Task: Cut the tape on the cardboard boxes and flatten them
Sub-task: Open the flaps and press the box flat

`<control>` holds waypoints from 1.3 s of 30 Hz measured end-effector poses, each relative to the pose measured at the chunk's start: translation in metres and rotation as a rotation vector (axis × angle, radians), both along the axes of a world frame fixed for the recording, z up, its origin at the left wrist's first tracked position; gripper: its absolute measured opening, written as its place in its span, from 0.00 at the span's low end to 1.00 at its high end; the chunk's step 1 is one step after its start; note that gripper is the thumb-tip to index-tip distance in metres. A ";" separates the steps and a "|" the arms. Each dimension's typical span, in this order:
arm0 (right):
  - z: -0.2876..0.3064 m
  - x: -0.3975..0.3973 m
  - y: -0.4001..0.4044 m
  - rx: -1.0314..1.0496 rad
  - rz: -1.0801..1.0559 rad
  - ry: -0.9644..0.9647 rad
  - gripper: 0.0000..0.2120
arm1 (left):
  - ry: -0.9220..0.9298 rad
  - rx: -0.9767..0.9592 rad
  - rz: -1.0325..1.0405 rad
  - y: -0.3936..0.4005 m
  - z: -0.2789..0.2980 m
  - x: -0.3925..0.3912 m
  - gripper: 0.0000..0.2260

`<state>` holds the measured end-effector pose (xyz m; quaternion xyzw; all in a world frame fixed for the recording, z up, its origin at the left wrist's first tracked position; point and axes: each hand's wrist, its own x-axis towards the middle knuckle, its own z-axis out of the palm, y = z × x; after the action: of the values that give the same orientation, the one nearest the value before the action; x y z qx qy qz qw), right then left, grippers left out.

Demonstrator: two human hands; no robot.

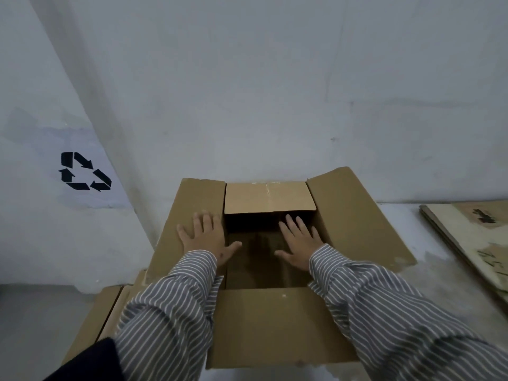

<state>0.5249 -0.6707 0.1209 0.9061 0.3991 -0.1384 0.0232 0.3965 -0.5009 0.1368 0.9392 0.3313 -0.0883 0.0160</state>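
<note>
Two hands reach over the open cardboard box (264, 320) in the middle by the far wall. The left hand (204, 237) lies flat on the left flap, fingers spread. The right hand (298, 242) is flat over the opening, holding nothing.

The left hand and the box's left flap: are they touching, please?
Touching. The head view shows the left hand lying flat, fingers spread, on the left flap.

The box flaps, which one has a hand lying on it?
The left flap. The left hand lies flat on it, fingers spread. The right hand hangs over the dark opening, and the far flap, near flap and right flap go untouched.
</note>
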 end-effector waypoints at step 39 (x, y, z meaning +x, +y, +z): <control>0.048 0.090 0.070 -0.076 -0.009 -0.012 0.38 | -0.075 -0.055 0.029 -0.002 -0.017 -0.007 0.45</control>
<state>0.6148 -0.6004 0.1685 0.9071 0.3894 -0.1482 0.0595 0.3899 -0.5024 0.1193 0.9362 0.3416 -0.0616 0.0554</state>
